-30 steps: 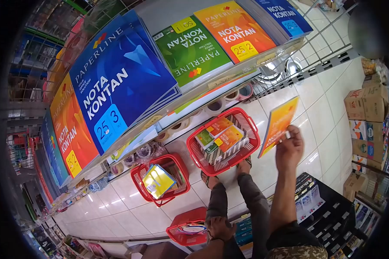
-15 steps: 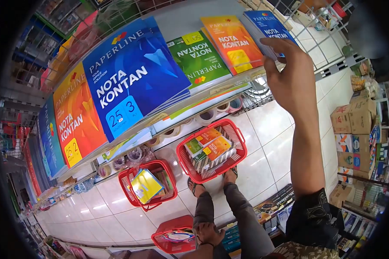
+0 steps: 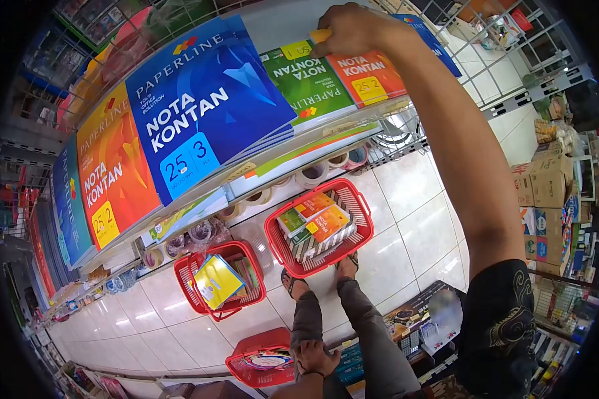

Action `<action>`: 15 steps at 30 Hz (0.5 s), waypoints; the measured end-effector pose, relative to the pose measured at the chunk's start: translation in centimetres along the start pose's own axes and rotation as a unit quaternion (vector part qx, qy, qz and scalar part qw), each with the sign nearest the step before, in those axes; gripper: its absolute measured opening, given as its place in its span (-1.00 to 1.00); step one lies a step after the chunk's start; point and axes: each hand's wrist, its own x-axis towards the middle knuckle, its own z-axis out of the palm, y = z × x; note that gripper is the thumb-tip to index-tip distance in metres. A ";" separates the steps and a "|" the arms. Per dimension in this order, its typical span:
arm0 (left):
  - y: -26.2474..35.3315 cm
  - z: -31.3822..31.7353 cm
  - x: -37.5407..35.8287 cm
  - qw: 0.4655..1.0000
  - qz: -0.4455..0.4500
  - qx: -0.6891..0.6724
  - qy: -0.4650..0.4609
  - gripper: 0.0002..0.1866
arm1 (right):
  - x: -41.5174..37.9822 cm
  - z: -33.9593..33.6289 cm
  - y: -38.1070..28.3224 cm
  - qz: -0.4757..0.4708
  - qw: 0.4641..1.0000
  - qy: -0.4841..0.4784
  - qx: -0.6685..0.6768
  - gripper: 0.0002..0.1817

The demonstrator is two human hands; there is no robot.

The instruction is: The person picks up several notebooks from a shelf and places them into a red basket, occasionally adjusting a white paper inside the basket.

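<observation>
My right hand reaches over the shelf to the upper edge of the orange receipt book marked "Nota Kontan". Its fingers are closed at the top left corner, where an orange bit shows beside the thumb; the fingertips are partly hidden. A green receipt book lies upside down just left of it. To the right, a small blue receipt book is partly behind my forearm. My left hand lies over my leg with its fingers apart, holding nothing.
A large blue receipt book and other stacks fill the shelf's left side. Below stand a red basket with receipt books, a second red basket and a third. Wire mesh borders the shelf; cartons stand right.
My right hand has moved left from the small blue receipt book to the top of the orange one. My left hand stays on my leg. The view has shifted slightly.
</observation>
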 end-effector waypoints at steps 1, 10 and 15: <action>-0.1 0.0 -0.1 1.000 -0.001 -0.002 -0.002 -0.45 | -0.3 -0.2 0.3 -0.016 1.000 -0.014 -0.003 -0.25; 0.5 -1.8 0.2 0.997 -0.030 -0.021 -0.070 -0.36 | 1.2 2.3 1.6 -0.030 0.998 0.048 -0.019 -0.24; 0.3 -1.7 0.4 0.998 -0.026 -0.014 -0.063 -0.35 | 0.6 1.4 1.1 -0.024 0.998 0.022 -0.045 -0.29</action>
